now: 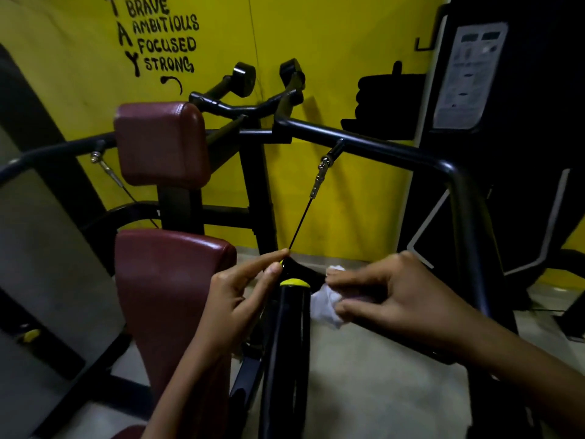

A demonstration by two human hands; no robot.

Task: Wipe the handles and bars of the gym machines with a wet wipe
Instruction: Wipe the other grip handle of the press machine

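Glossy maroon vinyl seat pads (164, 280), glossy black-painted metal bar (380, 144), crumpled white wipe (326, 307), glossy black handle (289, 337).

Left grip (240, 299): a bare hand, slim in build, smooth across the back.
Right grip (395, 299): also a bare hand, broad across the back, with the knuckles showing as low ridges.
Fingers (253, 263): long and slender, creased at the joints.
Nails (273, 270): short, trimmed and plain; seen most clearly on the left thumb.
Left forearm (190, 375): bare from the wrist to the lower edge of the view, narrow.
Right forearm (512, 359): bare from the wrist to the lower right corner, looking thicker in the wide-angle lens; dim light blurs finer detail.
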